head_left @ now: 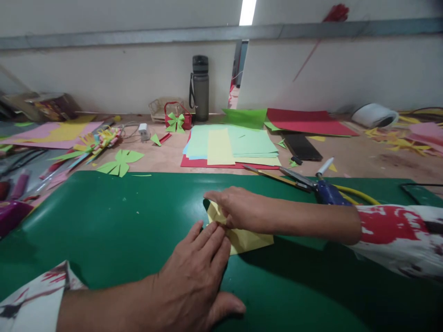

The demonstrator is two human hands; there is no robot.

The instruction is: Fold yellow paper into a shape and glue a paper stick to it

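A folded piece of yellow paper [247,240] lies on the green mat [114,226] in front of me. My right hand [238,207] lies over its upper left part, fingers stretched flat and pressing down on it. My left hand [197,272] rests flat on the mat just below, fingers extended, with the fingertips touching the paper's left edge. Both sleeves are white with red patches.
Behind the mat lie a stack of coloured paper sheets [231,145], scissors [294,177], a blue glue gun [327,189] with a yellow cord, a dark water bottle [200,87], green paper bows [120,162], a red basket [176,121] and scraps at both sides.
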